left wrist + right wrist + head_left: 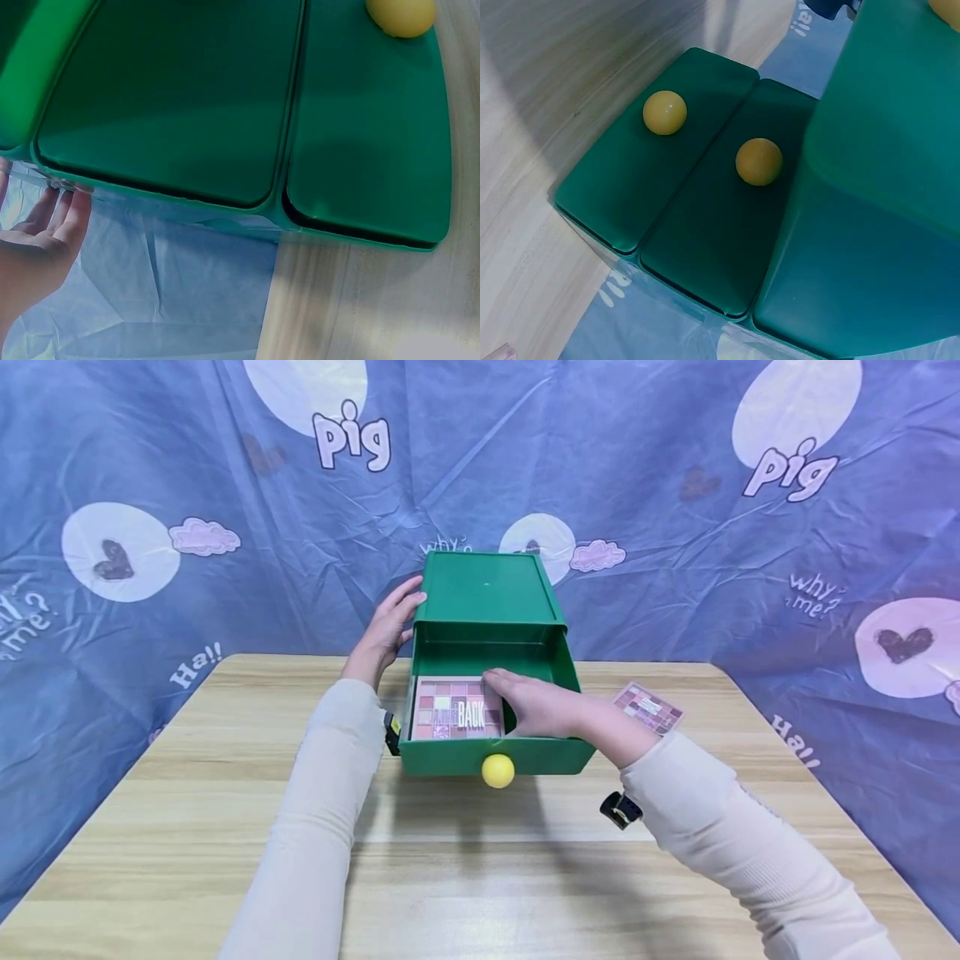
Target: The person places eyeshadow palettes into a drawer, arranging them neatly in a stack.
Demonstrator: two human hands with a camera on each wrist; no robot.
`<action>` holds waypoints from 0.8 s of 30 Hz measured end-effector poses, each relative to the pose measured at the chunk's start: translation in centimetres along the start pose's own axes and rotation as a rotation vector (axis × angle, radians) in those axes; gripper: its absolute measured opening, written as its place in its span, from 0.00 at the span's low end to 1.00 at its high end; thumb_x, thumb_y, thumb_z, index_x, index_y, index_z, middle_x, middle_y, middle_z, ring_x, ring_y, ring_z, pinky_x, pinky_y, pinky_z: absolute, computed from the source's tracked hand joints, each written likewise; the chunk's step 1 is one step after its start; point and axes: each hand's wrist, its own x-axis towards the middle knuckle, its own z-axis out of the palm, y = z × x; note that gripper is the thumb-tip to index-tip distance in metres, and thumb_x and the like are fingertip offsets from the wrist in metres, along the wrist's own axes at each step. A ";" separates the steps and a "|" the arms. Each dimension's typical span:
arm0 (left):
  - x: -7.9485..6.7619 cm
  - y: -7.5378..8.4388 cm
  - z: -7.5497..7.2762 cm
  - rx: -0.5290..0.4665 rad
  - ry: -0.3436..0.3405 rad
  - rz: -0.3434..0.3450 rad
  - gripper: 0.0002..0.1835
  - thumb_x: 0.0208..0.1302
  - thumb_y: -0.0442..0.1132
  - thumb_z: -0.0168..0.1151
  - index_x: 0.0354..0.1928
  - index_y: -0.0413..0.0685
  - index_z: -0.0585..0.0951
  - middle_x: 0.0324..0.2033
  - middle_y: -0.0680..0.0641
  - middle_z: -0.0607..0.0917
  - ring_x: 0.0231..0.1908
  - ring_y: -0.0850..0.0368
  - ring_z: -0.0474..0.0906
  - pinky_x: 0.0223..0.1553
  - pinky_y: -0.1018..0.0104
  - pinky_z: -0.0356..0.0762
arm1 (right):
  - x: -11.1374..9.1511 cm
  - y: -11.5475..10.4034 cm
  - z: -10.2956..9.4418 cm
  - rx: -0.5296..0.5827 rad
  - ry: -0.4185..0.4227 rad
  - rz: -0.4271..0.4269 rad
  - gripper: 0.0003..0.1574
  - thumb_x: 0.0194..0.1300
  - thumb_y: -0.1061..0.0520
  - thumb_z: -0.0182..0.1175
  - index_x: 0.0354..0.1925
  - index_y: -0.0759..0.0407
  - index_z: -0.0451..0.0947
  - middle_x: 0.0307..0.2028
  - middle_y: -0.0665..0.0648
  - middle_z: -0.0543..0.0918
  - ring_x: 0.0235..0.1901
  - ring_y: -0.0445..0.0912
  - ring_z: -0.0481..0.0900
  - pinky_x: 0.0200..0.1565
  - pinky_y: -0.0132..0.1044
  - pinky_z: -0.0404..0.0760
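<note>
A green drawer cabinet [487, 585] stands on the table with its top drawer [450, 758] pulled out. In that drawer, on the left side, is an eyeshadow palette [438, 706] with a clear lid lettered "BACK". My right hand [536, 703] reaches into the drawer and grips the palette's right end; part of the thumb is hidden. Against the cabinet's left side rests my left hand [388, 625], its fingers extended; the left wrist view shows its fingertips touching the wall near the back. The right wrist view does not show the right hand.
Another eyeshadow palette [648, 708] lies on the wooden table [225, 827] to the cabinet's right. A yellow ball knob [498, 771] sticks out from the top drawer. Two closed lower drawers [705, 225] have similar knobs. Behind hangs a blue printed cloth [465, 460].
</note>
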 end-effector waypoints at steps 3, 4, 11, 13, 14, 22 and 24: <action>0.0 0.0 0.1 0.008 -0.001 -0.003 0.26 0.56 0.42 0.55 0.59 0.57 0.66 0.51 0.46 0.70 0.49 0.54 0.68 0.47 0.57 0.62 | -0.2 0.0 -0.1 0.014 -0.007 0.025 0.53 0.47 0.50 0.65 0.61 0.74 0.49 0.60 0.68 0.54 0.60 0.55 0.50 0.55 0.41 0.55; 0.0 0.0 0.1 0.010 -0.001 -0.004 0.26 0.56 0.42 0.55 0.59 0.57 0.65 0.52 0.46 0.70 0.49 0.54 0.67 0.47 0.57 0.62 | -0.2 0.0 -0.2 0.014 -0.004 0.030 0.53 0.48 0.50 0.65 0.61 0.74 0.48 0.60 0.68 0.54 0.60 0.55 0.50 0.55 0.42 0.55; 0.3 0.0 0.1 0.012 -0.004 -0.012 0.26 0.57 0.42 0.54 0.60 0.57 0.65 0.54 0.47 0.68 0.51 0.54 0.66 0.48 0.57 0.62 | -1.0 0.1 -1.6 0.067 0.066 0.078 0.54 0.50 0.45 0.62 0.62 0.71 0.46 0.61 0.66 0.52 0.60 0.54 0.50 0.56 0.43 0.55; 0.3 0.0 0.1 0.014 -0.006 -0.009 0.27 0.56 0.42 0.55 0.60 0.57 0.65 0.53 0.47 0.68 0.51 0.54 0.66 0.49 0.57 0.61 | -1.5 0.2 -2.2 0.105 0.091 0.091 0.55 0.50 0.42 0.61 0.63 0.68 0.46 0.62 0.64 0.53 0.60 0.53 0.51 0.55 0.43 0.55; 0.3 0.0 0.1 0.017 -0.008 -0.006 0.27 0.56 0.43 0.55 0.60 0.57 0.65 0.53 0.47 0.68 0.51 0.54 0.66 0.49 0.57 0.61 | -1.8 0.2 -2.6 0.120 0.102 0.099 0.55 0.50 0.41 0.60 0.63 0.67 0.46 0.62 0.63 0.53 0.60 0.52 0.52 0.55 0.44 0.56; -0.1 0.0 0.1 0.013 -0.007 0.010 0.26 0.54 0.45 0.58 0.57 0.58 0.68 0.50 0.46 0.71 0.48 0.55 0.69 0.47 0.59 0.63 | -4.3 1.2 -4.7 0.201 0.224 0.128 0.50 0.52 0.40 0.57 0.64 0.61 0.48 0.61 0.60 0.55 0.60 0.50 0.53 0.54 0.46 0.56; -0.1 0.1 0.1 0.004 -0.003 0.007 0.26 0.55 0.44 0.57 0.58 0.57 0.67 0.50 0.46 0.71 0.48 0.55 0.69 0.47 0.58 0.63 | -4.9 1.7 -5.0 0.231 0.258 0.137 0.49 0.53 0.43 0.58 0.64 0.60 0.48 0.61 0.60 0.56 0.59 0.51 0.53 0.53 0.47 0.58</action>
